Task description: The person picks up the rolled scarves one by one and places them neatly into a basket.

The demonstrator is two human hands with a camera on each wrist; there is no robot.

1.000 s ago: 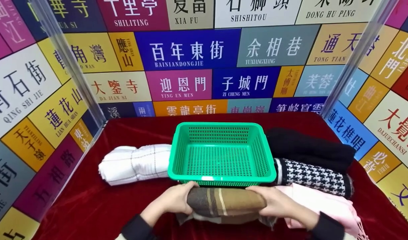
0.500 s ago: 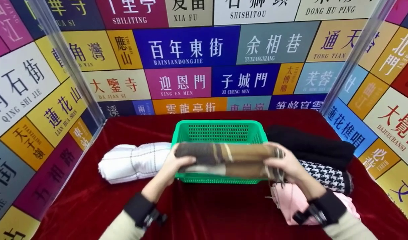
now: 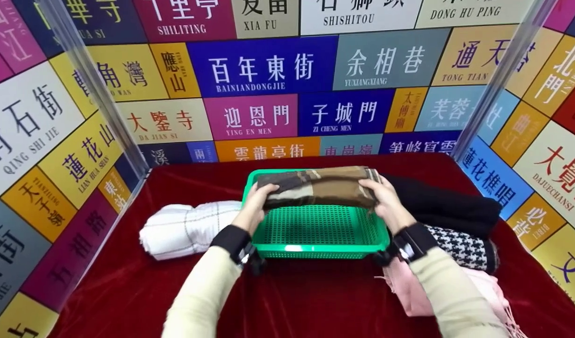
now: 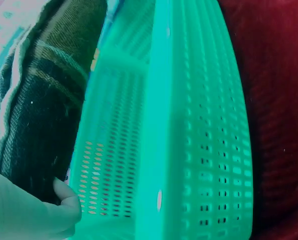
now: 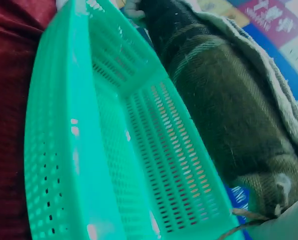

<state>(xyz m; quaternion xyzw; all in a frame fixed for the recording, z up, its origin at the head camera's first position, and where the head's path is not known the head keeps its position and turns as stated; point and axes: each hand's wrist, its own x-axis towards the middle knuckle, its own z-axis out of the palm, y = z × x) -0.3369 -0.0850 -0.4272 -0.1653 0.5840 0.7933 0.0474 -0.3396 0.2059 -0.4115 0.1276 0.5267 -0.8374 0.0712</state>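
A rolled brown plaid scarf [image 3: 320,188] spans the back half of a green plastic basket [image 3: 310,248], held above its far rim. My left hand [image 3: 256,204] grips the scarf's dark left end, with the thumb on the near side. The brown right end, with loose fringe, is in the grip of my right hand [image 3: 383,197]. In the left wrist view the scarf roll [image 4: 48,95] lies beside the basket's opening, thumb pressed on its dark end. The right wrist view looks into the basket [image 5: 113,150], its slotted walls and floor bare.
A folded white checked cloth [image 3: 188,230] lies left of the basket. To the right are a black folded cloth [image 3: 447,204], a houndstooth roll [image 3: 465,246] and a pink fringed scarf [image 3: 414,291]. Red velvet [image 3: 315,300] covers the table; sign-printed walls stand behind.
Both hands have carried the brown plaid scarf up from the table in front of the basket and forward over it, to its far side. The basket and other cloths stay about where they were.
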